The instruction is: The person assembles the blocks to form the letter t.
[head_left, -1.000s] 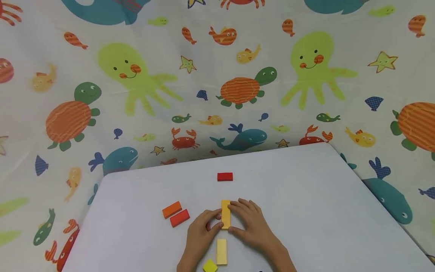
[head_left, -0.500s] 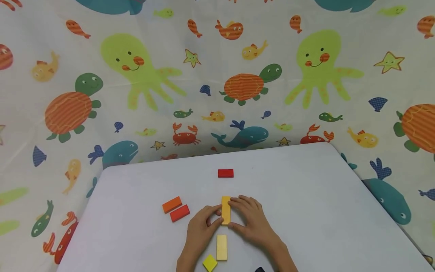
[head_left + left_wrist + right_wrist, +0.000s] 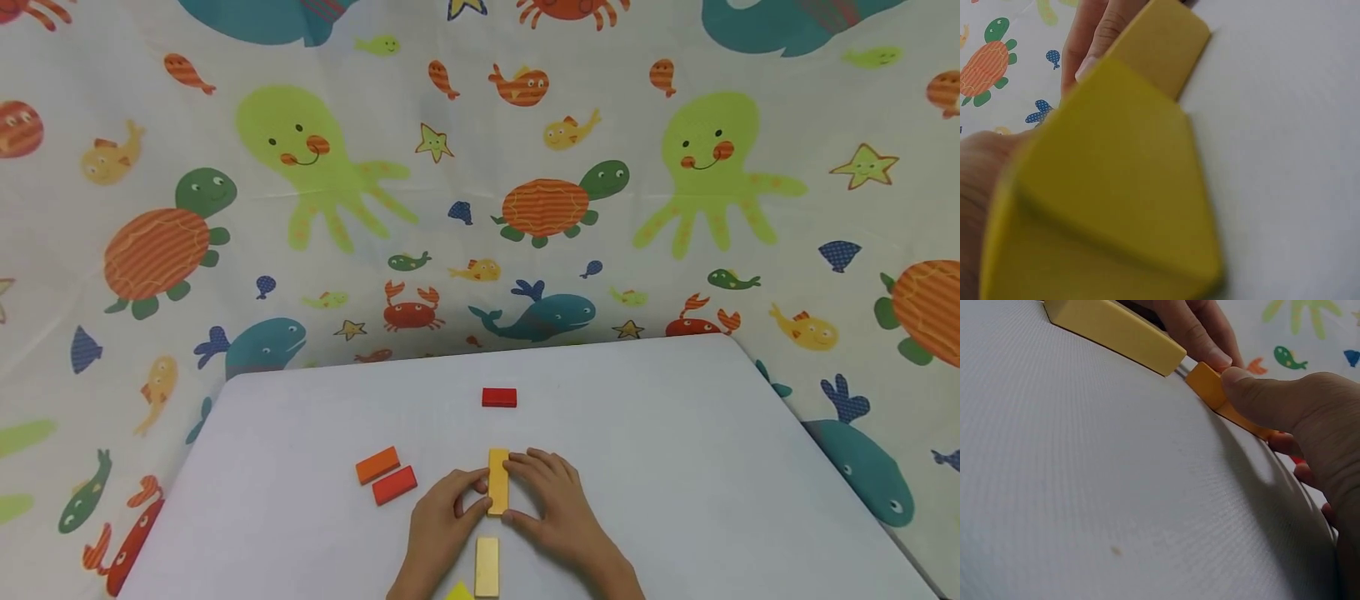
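A yellow-orange wooden block lies lengthwise on the white table between both hands. My left hand pinches its left side with thumb and forefinger. From the right, my right hand grips it, thumb by the near end and fingertips farther along; the right wrist view shows this thumb pressed on the block. Just nearer lies a pale yellow block, apart from the held one. A bright yellow block is cut off by the bottom edge in the head view and looms large in the left wrist view.
An orange block and a red block lie side by side, slanted, left of the hands. A darker red block lies farther back. Behind the table's far edge hangs a cloth printed with sea animals.
The head view has tilted up and down slightly, shifting everything in the picture. Both hands keep their hold on the yellow-orange block, and the blocks stay put relative to each other.
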Demonstrator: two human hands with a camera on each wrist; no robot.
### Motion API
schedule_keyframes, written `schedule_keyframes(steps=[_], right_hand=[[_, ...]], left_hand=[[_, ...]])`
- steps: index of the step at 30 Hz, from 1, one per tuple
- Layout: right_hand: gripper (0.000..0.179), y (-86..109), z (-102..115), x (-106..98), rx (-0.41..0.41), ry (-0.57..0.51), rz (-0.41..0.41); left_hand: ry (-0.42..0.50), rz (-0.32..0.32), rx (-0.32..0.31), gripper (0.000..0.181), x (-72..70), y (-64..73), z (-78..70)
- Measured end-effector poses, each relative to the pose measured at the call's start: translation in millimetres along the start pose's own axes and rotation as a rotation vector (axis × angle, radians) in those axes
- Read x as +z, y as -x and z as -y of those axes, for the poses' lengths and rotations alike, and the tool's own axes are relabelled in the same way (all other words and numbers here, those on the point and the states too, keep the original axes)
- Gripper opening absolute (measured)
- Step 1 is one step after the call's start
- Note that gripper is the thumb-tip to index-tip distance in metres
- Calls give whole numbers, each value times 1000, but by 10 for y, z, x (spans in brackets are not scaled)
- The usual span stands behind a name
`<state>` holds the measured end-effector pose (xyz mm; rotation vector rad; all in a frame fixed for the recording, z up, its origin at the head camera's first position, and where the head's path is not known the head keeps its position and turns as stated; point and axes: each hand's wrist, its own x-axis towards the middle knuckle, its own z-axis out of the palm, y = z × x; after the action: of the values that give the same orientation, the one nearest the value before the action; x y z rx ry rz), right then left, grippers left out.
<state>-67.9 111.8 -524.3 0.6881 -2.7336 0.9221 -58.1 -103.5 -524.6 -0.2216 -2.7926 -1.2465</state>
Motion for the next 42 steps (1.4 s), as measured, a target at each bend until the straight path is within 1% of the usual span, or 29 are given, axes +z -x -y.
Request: schedule_keyframes(steps=[4,7,10,13,20,23,27,29,34,37,42], right_hand=[[64,1,9,-7,-9,-2,-16],[64,-14,22,-6,-9,-17,-14],[64,-21,30,-1,4,-29,-8],[64,-3,37,14,6,-25,-20],[64,36,50,85,-11,-5,-33],[64,49,26,85,-8,12,-37],[64,29,9,55,0,9,-45],[63,37,10,39,12,4,-43],[62,94,36,29,30,6,-21],[63,87,35,35,16,9,-28],[65,7,27,34,-23,23,-48]], left_hand=[[-4,13,-20,42,-9,5,-10],[-17,7,-29,43,-30,5,-11],[-18,-6,-12,43,-37,11,-5],[-13,0,-7,42,-35,32,-4],[-25,17,-36,42,-62,76,16],[-23,24,-33,42,-44,68,11],[-26,6,-6,42,-17,34,-4],[-19,15,-11,42,7,37,-7],[-17,50,-48,41,38,89,-7],[-35,34,-23,42,24,84,-11],[-54,4,12,43,-32,15,-26]])
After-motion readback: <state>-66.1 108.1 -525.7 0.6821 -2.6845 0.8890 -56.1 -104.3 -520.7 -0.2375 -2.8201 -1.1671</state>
